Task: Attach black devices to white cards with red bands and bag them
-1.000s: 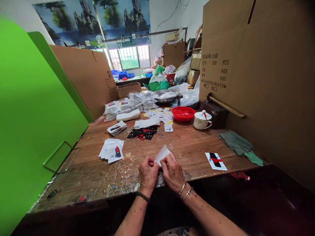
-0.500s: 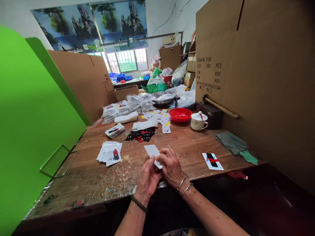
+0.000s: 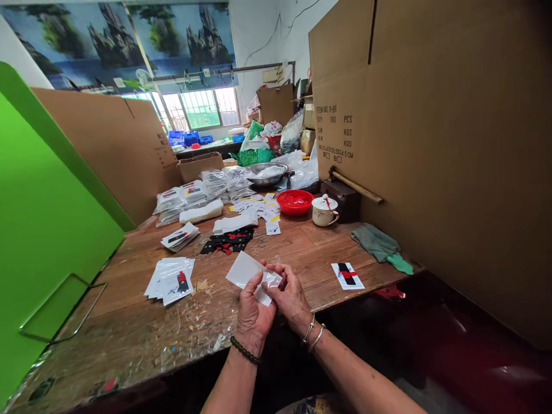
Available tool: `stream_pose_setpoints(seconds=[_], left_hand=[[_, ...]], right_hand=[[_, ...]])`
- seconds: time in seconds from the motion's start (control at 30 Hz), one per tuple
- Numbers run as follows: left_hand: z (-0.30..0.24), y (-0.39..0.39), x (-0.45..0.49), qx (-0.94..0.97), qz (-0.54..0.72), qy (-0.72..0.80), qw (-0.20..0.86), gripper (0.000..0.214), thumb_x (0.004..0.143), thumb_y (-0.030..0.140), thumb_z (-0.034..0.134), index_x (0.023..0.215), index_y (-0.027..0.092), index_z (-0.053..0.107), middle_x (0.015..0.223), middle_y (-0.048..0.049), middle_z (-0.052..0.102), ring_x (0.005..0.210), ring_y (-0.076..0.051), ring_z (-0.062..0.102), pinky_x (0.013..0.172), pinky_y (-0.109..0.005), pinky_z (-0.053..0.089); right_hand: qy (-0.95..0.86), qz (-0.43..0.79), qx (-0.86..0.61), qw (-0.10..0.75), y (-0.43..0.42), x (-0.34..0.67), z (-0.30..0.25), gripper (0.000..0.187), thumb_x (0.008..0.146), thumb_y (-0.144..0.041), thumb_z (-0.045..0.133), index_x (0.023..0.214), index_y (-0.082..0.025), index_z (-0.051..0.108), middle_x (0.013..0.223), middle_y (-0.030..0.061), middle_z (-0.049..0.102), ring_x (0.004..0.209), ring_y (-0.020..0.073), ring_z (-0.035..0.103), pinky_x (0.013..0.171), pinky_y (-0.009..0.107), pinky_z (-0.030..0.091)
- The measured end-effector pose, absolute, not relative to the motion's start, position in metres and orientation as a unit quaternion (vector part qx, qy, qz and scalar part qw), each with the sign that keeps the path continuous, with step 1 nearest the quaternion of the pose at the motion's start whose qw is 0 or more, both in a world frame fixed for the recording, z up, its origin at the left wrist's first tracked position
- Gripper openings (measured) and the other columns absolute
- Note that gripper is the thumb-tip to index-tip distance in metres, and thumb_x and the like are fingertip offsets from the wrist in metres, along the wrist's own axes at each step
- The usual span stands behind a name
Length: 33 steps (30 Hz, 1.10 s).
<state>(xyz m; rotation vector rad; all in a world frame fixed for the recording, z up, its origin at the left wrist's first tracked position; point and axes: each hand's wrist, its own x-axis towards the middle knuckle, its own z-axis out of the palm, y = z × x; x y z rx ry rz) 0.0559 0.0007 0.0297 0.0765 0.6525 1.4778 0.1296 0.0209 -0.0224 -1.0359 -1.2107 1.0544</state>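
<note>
A flat white plastic sleeve (image 3: 242, 269) is held over the table's front edge between my two hands. My left hand (image 3: 254, 307) grips it from below, with the thumb on top. On the right side, my right hand (image 3: 292, 293) pinches a glossy clear flap (image 3: 271, 279) of the sleeve between thumb and fingers. To the left lie fanned printed cards (image 3: 166, 276), the front one carrying a small black and red piece (image 3: 181, 282). Right of my hands is a single card (image 3: 336, 283) with a black strip and a red strip crossed on it.
Black and red pieces (image 3: 228, 240) lie ahead, near white stacks (image 3: 235, 223), scattered cards (image 3: 254, 207) and bagged packs (image 3: 172, 201). A red basket (image 3: 295, 211), lidded cup (image 3: 323, 215) and grey-green cloth (image 3: 377, 244) stand rightward. Cardboard (image 3: 431, 144) and a green panel (image 3: 52, 218) flank the table.
My view has turned to the right, so things sit further left. The sleeve is turned flatter, showing more of its face, and a clear flap shows under my right thumb.
</note>
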Motion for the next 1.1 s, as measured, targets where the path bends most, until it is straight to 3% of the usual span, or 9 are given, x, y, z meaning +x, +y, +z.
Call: stream_pose_setpoints(seconds=[0.13,0.3,0.5,0.63,0.73,0.87,0.97,1.1], left_hand=[[0.033,0.0,0.069,0.056,0.653,0.29,0.697,0.018,0.082,0.012,0.057,0.099,0.012,0.064,0.09,-0.009,0.07,0.08,-0.018,0.07,0.084,-0.036,0.057],[0.032,0.004,0.091,0.034,0.637,0.301,0.708,0.013,0.09,0.02,0.054,0.087,0.012,0.064,0.075,-0.0042,0.068,0.062,-0.011,0.065,0.067,-0.023,0.057],[0.033,0.014,0.114,0.031,0.599,0.34,0.725,0.019,0.093,0.024,0.051,0.084,0.011,0.062,0.068,-0.0035,0.065,0.054,-0.01,0.062,0.057,-0.021,0.055],[0.031,0.016,0.126,0.037,0.574,0.362,0.733,0.016,0.092,0.024,0.054,0.083,0.012,0.06,0.066,-0.0026,0.063,0.052,-0.01,0.06,0.052,-0.021,0.053],[0.033,0.014,0.137,0.062,0.542,0.369,0.753,0.012,0.09,0.022,0.056,0.085,0.012,0.06,0.067,-0.0023,0.063,0.051,-0.011,0.06,0.054,-0.025,0.055],[0.034,0.015,0.157,0.094,0.476,0.374,0.79,0.012,0.088,0.024,0.059,0.087,0.012,0.059,0.08,-0.0083,0.068,0.052,-0.013,0.061,0.053,-0.027,0.055],[0.032,0.022,0.171,0.102,0.438,0.375,0.811,0.015,0.089,0.027,0.057,0.093,0.012,0.058,0.087,-0.0108,0.07,0.054,-0.013,0.063,0.054,-0.028,0.056],[0.025,0.032,0.181,0.116,0.426,0.389,0.809,0.018,0.089,0.028,0.058,0.099,0.013,0.057,0.089,-0.0107,0.071,0.055,-0.014,0.064,0.054,-0.029,0.056]], right_hand=[[-0.387,0.581,-0.418,0.582,0.023,0.134,-0.019,0.043,0.063,-0.026,0.072,0.099,-0.022,0.049,0.104,0.0068,0.065,0.091,0.0195,0.064,0.079,0.035,0.056],[-0.404,0.519,-0.474,0.586,0.026,0.145,-0.017,0.046,0.061,-0.03,0.076,0.098,-0.021,0.051,0.096,0.0056,0.066,0.078,0.0159,0.062,0.07,0.03,0.055],[-0.471,0.435,-0.503,0.58,0.025,0.175,-0.014,0.034,0.071,-0.028,0.067,0.102,-0.02,0.054,0.097,0.0059,0.066,0.078,0.0142,0.061,0.071,0.029,0.054],[-0.58,0.44,-0.477,0.492,0.026,0.237,0.0,0.05,0.059,-0.02,0.075,0.106,-0.021,0.059,0.098,0.003,0.066,0.08,0.0142,0.062,0.07,0.028,0.053],[-0.601,0.375,-0.538,0.456,0.041,0.299,0.008,0.026,0.071,-0.022,0.065,0.096,-0.018,0.065,0.09,0.0037,0.069,0.079,0.015,0.062,0.073,0.029,0.051],[-0.62,0.248,-0.648,0.367,0.068,0.359,0.004,0.018,0.07,-0.017,0.062,0.087,-0.016,0.068,0.084,0.0046,0.071,0.073,0.0153,0.061,0.069,0.028,0.047],[-0.654,0.231,-0.663,0.28,0.082,0.37,-0.004,0.014,0.072,-0.017,0.059,0.083,-0.017,0.068,0.078,0.0021,0.069,0.067,0.0134,0.057,0.061,0.024,0.041],[-0.678,0.228,-0.654,0.245,0.09,0.365,-0.006,0.01,0.071,-0.016,0.06,0.078,-0.018,0.067,0.071,-0.0009,0.065,0.063,0.0115,0.052,0.057,0.023,0.035]])
